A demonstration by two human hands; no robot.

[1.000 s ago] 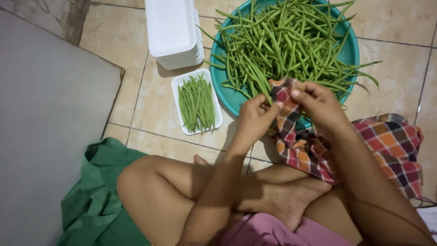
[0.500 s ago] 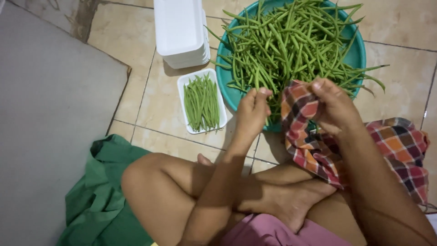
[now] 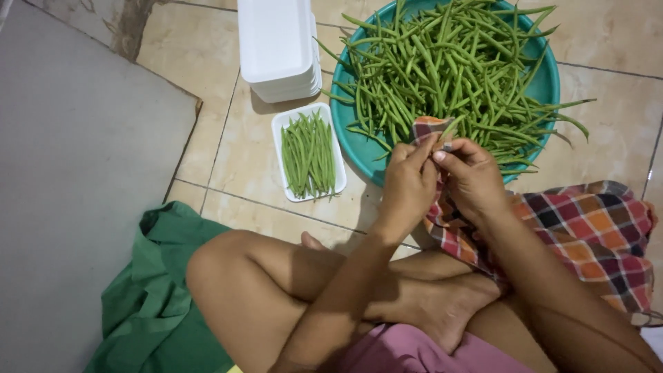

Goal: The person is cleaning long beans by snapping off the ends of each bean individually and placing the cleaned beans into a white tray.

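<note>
Far left, 9 o'clock: grey mat [image 3: 76,186] flat on the tiled floor [image 3: 200,62]. At 7 o'clock, a green cloth [image 3: 159,297] bunched beside your bent knee.

Upper middle, 12 o'clock: stack of white foam trays [image 3: 276,48], upside down, just beside the teal basin [image 3: 545,79]. Below the stack, one white foam tray [image 3: 309,153] holds trimmed green beans laid side by side, lengthwise; it sits just beside the basin's rim at its 8 o'clock.

Centre: your left hand [image 3: 407,183] is closed, fingertips pinching the top corner of the checked cloth [image 3: 587,228]. Your right hand [image 3: 473,176] meets it fingertip to fingertip, clenched on the same corner; a bean end appears between the fingers, but you cannot tell which hand has it. Both hands hover at the basin's 6 o'clock rim.

Right of centre, 1 o'clock: basin heaped with long green beans [image 3: 449,69], several tips overhanging the rim.

Far right, 4 o'clock: the cloth trails from your hands down across your right forearm and thigh
</note>
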